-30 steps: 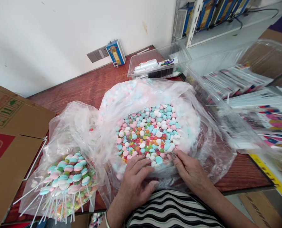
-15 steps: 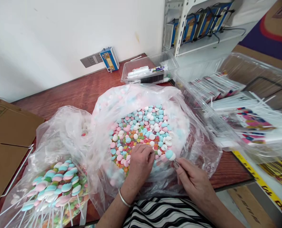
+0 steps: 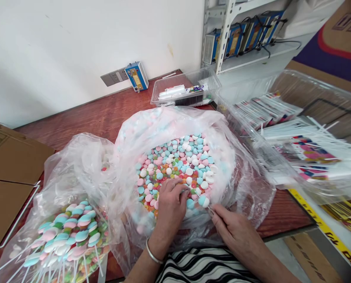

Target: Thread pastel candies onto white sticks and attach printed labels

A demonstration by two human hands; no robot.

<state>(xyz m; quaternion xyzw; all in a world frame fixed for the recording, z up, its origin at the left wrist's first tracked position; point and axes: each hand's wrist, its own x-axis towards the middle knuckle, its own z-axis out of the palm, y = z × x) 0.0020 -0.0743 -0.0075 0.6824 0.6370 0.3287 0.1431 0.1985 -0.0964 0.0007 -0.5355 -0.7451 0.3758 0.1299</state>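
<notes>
My right hand point(image 3: 234, 232) pinches a thin stick between thumb and forefinger, low at the right side of the open bag. On the stick's tip sits a blue-and-white candy point(image 3: 204, 201). My left hand point(image 3: 172, 202) is bent over the loose candies, its thumb and forefinger closed together; what lies between them is too small to make out. Below both hands, a clear plastic bag point(image 3: 222, 151) holds many pink, blue and white button-shaped candies point(image 3: 190, 147) and small coloured gummy rings. The candy on the stick is close to my left fingertips.
Finished candy skewers point(image 3: 71, 228) lie on another plastic bag point(image 3: 75, 161) at the left. A cardboard box point(image 3: 13, 173) stands beyond it. At the right, a clear bin point(image 3: 249, 137) holds white sticks and printed packets. A small clear tray point(image 3: 160, 84) sits behind the bag.
My right hand has moved left and slightly down, bringing the candy on the stick nearer my left hand. My left hand stays over the candies, fingers still closed.
</notes>
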